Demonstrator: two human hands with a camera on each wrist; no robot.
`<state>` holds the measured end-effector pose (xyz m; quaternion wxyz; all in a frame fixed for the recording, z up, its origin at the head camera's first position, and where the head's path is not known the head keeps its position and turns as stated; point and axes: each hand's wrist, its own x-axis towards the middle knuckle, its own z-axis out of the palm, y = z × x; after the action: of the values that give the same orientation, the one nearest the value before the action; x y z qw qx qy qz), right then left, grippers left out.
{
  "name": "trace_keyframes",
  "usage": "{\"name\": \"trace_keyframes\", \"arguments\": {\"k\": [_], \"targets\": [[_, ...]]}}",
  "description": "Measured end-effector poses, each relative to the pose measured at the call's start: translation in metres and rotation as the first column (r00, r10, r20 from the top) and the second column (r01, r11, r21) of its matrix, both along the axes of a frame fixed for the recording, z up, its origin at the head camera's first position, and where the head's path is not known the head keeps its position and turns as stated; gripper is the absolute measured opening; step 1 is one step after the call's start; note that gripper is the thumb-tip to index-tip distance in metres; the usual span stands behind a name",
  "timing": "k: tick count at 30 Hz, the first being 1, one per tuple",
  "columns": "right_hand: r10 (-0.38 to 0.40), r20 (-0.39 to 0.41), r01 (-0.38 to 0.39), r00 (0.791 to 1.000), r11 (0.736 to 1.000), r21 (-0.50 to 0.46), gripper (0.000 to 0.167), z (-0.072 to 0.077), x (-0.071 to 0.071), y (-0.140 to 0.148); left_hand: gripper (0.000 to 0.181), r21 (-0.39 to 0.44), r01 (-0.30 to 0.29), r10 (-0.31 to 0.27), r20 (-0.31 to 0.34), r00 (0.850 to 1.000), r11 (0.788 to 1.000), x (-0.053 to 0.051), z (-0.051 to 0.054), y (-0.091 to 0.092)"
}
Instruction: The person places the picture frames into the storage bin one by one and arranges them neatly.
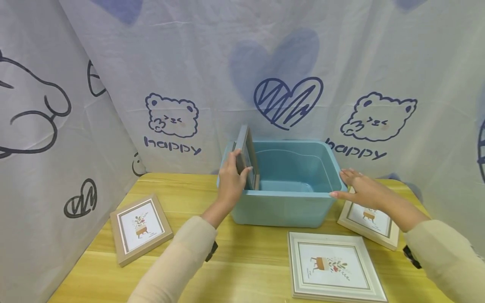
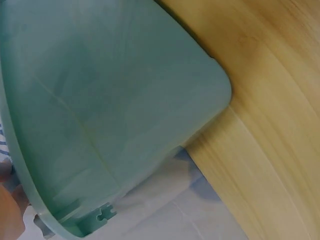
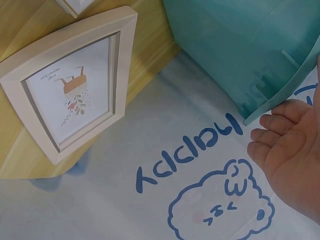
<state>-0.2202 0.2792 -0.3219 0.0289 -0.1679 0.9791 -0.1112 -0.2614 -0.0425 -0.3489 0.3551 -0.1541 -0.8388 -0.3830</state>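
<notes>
In the head view, the left grip (image 1: 232,179) is closed around a grey picture frame (image 1: 247,147), with the thumb on its right face and the fingers at its left side. This frame stands almost upright inside the blue bin (image 1: 282,208), at its left end. The left forearm, in a cream sleeve (image 1: 178,256), reaches forward from below. The right grip (image 1: 363,191) holds nothing: its fingers are relaxed along the bin's right rim, and the thumb touches the front corner. Its back is turned up, and the arm comes from the lower right. On the surface (image 1: 242,261) lie a brown frame (image 1: 142,229) at left, a white frame (image 1: 333,269) in front, and a cream frame (image 1: 373,221) beside the right grip.

In the left wrist view, only a part of the left grip shows at the left edge, near the rim; its hold cannot be told there.

In the right wrist view, the right grip shows its palm, the fingers slightly bent beside the rim.
</notes>
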Motion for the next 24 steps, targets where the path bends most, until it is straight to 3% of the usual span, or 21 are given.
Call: {"name": "trace_keyframes", "arguments": {"k": [6,18,24], "targets": [[-0.005,0.011,0.005,1.0,1.0,0.001,0.089,-0.0004,-0.0007,0.0003,0.046,-0.09,-0.02,0.022,0.022,1.0,0.996,-0.0012,-0.0038,0.0032],[0.001,0.007,-0.001,1.0,1.0,0.009,0.088,-0.0001,-0.0008,0.0023,0.04,-0.094,-0.034,0.044,0.106,0.993,0.995,-0.001,-0.0063,0.0074],[0.005,0.002,-0.005,1.0,1.0,0.013,0.088,-0.0005,-0.0012,0.0012,0.035,-0.149,-0.048,0.069,0.144,0.987,0.988,0.0003,-0.0052,0.0064]]}}
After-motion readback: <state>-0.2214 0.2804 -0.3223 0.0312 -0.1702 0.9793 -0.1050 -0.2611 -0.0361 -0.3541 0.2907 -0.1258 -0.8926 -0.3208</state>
